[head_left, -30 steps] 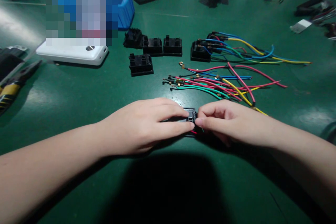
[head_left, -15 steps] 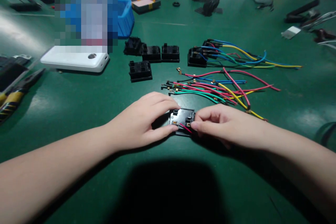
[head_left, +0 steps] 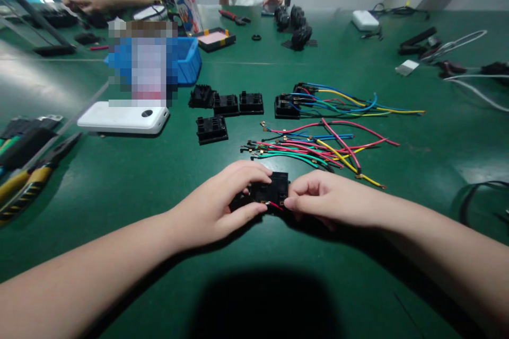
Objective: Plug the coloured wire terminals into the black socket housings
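Between my hands a black plastic socket housing [head_left: 274, 190] is held tilted just at the table top. My left hand [head_left: 226, 196] grips its left side, thumb at the near edge and fingers over the far edge. My right hand [head_left: 318, 198] pinches at its right side, with thumb and forefinger closed by a terminal. A short red wire [head_left: 275, 205] runs along the housing's near side; its right end is hidden by my right fingertips. Beyond lies a bundle of red, green, blue and yellow wires [head_left: 302, 149] with metal terminals.
Several black housings [head_left: 212, 130] stand beyond my left hand; wired housings [head_left: 287, 106] sit farther right. At left are a white power bank [head_left: 123, 118], pliers [head_left: 37, 183] and a blue bin [head_left: 187, 66]. Two people sit across the table [head_left: 238, 296].
The view has tilted up, showing more of the people opposite. The housing now faces differently, its top dark instead of shiny. Both hands keep their hold on it.
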`<action>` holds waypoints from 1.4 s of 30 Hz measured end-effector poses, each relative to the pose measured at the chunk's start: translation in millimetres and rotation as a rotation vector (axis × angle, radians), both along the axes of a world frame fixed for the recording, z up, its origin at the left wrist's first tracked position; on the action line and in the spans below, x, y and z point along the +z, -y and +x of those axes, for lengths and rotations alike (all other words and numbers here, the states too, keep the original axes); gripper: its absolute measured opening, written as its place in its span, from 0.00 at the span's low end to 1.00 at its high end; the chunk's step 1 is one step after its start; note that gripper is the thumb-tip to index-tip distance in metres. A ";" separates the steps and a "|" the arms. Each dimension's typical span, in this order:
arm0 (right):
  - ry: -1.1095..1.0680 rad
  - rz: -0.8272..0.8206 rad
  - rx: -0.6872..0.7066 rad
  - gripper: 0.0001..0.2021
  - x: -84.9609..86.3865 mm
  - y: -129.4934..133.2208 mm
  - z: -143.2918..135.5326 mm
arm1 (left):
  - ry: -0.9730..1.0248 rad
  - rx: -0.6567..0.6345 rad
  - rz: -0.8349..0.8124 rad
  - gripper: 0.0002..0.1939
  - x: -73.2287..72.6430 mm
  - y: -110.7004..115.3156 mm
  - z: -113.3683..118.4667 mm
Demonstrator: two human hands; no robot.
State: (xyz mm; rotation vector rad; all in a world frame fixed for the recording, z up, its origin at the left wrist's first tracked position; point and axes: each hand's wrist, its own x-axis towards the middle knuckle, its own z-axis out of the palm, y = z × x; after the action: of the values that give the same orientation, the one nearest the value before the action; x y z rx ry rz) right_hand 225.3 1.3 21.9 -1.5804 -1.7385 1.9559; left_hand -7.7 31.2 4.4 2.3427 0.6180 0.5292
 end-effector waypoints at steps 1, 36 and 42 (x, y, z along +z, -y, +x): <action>-0.002 0.019 0.002 0.15 0.5 0.8 -0.7 | 0.040 0.011 -0.042 0.14 0.7 2.2 0.8; 0.006 0.441 -0.185 0.13 -8.8 1.8 -10.1 | 0.353 0.306 -0.946 0.27 4.6 14.4 25.5; 0.001 0.425 -0.157 0.13 -7.4 2.0 -8.7 | 0.228 0.244 -0.678 0.20 0.0 13.9 17.8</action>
State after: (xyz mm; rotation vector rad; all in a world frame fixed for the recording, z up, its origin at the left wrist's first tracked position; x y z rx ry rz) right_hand 216.5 -0.7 14.5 -1.5072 -1.8129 1.3972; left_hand 10.1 17.3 4.4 1.5594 0.8261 0.5742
